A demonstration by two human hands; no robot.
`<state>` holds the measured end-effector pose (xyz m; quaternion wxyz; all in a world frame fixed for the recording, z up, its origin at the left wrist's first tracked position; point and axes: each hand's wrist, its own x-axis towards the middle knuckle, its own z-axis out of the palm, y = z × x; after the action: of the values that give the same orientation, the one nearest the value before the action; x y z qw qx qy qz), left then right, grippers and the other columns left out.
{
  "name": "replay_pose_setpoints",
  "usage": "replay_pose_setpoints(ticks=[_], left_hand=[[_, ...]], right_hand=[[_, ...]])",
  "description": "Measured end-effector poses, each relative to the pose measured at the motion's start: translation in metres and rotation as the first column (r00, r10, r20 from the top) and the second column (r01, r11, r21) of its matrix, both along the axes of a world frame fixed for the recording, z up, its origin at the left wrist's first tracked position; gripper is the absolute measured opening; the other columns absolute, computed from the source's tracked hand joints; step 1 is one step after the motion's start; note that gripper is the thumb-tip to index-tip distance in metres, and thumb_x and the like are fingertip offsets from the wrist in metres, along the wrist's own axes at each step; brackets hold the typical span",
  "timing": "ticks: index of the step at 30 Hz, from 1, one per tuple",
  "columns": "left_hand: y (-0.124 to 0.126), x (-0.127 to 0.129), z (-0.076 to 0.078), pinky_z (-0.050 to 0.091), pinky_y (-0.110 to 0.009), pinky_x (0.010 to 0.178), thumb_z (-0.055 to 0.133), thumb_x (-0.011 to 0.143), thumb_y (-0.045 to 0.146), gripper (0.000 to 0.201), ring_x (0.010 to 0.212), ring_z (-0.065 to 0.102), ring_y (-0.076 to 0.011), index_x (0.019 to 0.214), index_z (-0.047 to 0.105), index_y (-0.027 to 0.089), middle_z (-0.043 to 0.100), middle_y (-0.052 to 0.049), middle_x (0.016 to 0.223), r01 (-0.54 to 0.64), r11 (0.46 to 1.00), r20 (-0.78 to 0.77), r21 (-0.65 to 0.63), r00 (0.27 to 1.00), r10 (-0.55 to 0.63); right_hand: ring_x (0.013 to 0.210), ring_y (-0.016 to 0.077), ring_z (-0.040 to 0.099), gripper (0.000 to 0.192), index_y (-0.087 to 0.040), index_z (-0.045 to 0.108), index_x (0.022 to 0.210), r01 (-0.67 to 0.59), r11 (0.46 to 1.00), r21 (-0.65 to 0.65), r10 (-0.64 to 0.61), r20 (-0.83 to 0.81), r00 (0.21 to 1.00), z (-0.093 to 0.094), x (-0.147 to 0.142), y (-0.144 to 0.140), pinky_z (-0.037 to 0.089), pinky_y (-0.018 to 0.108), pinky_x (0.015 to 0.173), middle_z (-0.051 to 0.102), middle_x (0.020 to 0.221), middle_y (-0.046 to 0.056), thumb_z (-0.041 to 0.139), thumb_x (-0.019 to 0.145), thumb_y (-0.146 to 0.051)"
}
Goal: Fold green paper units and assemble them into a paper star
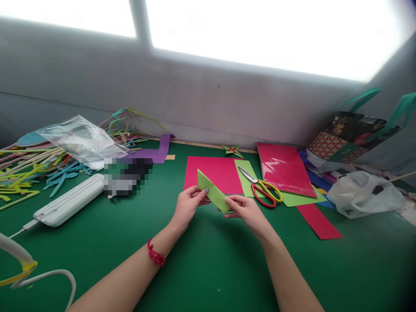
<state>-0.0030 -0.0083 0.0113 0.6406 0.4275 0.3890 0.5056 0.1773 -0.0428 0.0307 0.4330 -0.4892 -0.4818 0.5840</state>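
Between my two hands is a folded piece of light green paper (212, 193), tilted and raised over the table. My left hand (188, 203) pinches its left part, thumb on the near face. Its lower right end is pinched by my right hand (245, 211). Behind the folded paper lies a red sheet of paper (211, 171). Scissors (260, 185) with one red and one yellow handle rest just right of it, partly on a green sheet (247, 167). Farther back sits a folded green and red paper star (232, 150).
At right are a plastic-wrapped red paper pack (282, 169), a red strip (319, 222), a white plastic bag (352, 195) and a patterned bag (344, 138). At left are a white power strip (69, 199), colourful paper strips (29, 169), a clear sleeve (84, 138) and purple paper (159, 151).
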Motion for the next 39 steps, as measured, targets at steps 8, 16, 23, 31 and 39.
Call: replay_pose_setpoints(ticks=[8,16,23,31,39], left_hand=[[0.002,-0.004,0.008,0.050,-0.035,0.079,0.064,0.071,0.038,0.038,0.092,0.062,-0.0248,0.100,0.059,0.014,0.067,-0.010,0.099,-0.024,0.999,0.000,0.047,1.000,0.024],[0.005,-0.011,0.011,0.051,-0.031,0.070,0.062,0.072,0.041,0.040,0.096,0.059,-0.0260,0.100,0.059,0.013,0.064,-0.014,0.105,-0.116,0.988,-0.039,0.105,0.992,0.120],[0.006,-0.011,0.010,0.053,-0.034,0.069,0.063,0.071,0.042,0.038,0.092,0.061,-0.0270,0.094,0.060,0.011,0.066,-0.015,0.101,-0.115,0.989,-0.023,0.092,0.993,0.118],[0.006,-0.010,0.010,0.053,-0.032,0.068,0.060,0.075,0.040,0.033,0.086,0.063,-0.0235,0.092,0.061,0.012,0.067,-0.014,0.098,-0.118,0.988,-0.031,0.102,0.992,0.122],[0.007,-0.010,0.009,0.051,-0.032,0.074,0.059,0.076,0.036,0.029,0.087,0.063,-0.0215,0.091,0.062,0.011,0.068,-0.013,0.096,-0.127,0.981,-0.003,0.144,0.992,0.128]], right_hand=[[0.071,0.0171,0.063,0.033,-0.015,0.068,0.085,-0.028,1.000,0.000,0.028,0.097,0.995,0.000,0.004,-0.001,0.055,0.029,0.063,0.067,0.074,0.005,0.060,0.071,-0.044],[0.068,0.0157,0.061,0.031,-0.014,0.066,0.080,-0.069,0.997,-0.019,0.071,0.137,0.988,-0.001,0.004,0.000,0.055,0.029,0.063,0.065,0.072,0.005,0.059,0.073,-0.043],[0.065,0.0162,0.063,0.035,-0.013,0.066,0.077,-0.068,0.997,-0.037,0.073,0.159,0.985,-0.001,0.004,0.000,0.055,0.029,0.059,0.066,0.071,0.006,0.058,0.072,-0.047],[0.064,0.0159,0.062,0.036,-0.013,0.065,0.075,-0.028,0.999,-0.026,0.033,0.197,0.980,0.000,0.006,0.000,0.055,0.027,0.058,0.065,0.069,0.005,0.060,0.070,-0.048],[0.064,0.0155,0.060,0.032,-0.013,0.066,0.075,0.026,0.999,0.024,-0.031,0.228,0.973,0.000,0.006,0.001,0.056,0.029,0.058,0.064,0.067,0.004,0.062,0.070,-0.044]])
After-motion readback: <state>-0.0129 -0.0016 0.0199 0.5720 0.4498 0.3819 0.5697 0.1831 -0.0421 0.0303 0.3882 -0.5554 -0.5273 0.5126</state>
